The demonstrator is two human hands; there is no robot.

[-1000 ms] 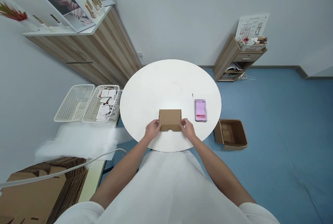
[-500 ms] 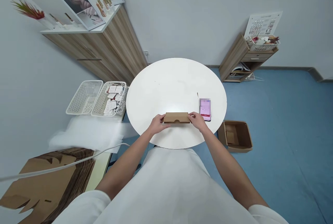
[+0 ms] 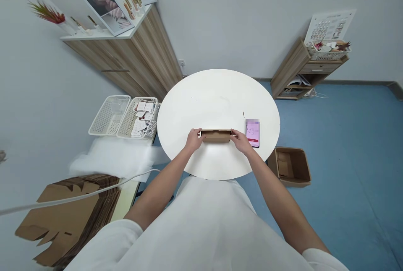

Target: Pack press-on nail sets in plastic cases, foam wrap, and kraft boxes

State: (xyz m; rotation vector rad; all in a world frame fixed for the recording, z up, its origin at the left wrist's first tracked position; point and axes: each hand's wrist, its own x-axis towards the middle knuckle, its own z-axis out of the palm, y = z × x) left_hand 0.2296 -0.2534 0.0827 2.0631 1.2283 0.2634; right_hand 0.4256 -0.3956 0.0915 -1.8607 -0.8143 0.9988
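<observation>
A small brown cardboard box [image 3: 216, 137] is held at the near side of the white round table [image 3: 217, 90]. My left hand [image 3: 193, 140] is closed on its left end, thumb toward the front. On the right end, the fingers of my right hand [image 3: 239, 140] are closed at the upper corner. A thin dark edge runs along the top of the box, above a shaded brown strip; whether the lid stands raised I cannot tell. Just right of my right hand lies a phone [image 3: 252, 132] with a pink lit screen.
White baskets stand at left, one holding cards [image 3: 140, 128]. Below them lie white packing sheets [image 3: 110, 157], a white cable [image 3: 78, 197] and stacked flat cardboard [image 3: 67, 220]. An open carton [image 3: 294, 166] sits on the floor at right. Cabinets line the wall.
The box has turned in my hands: its notched top panel faced me before, and now a narrow dark-edged side shows. Both hands have moved slightly away from my body. The view has shifted a little.
</observation>
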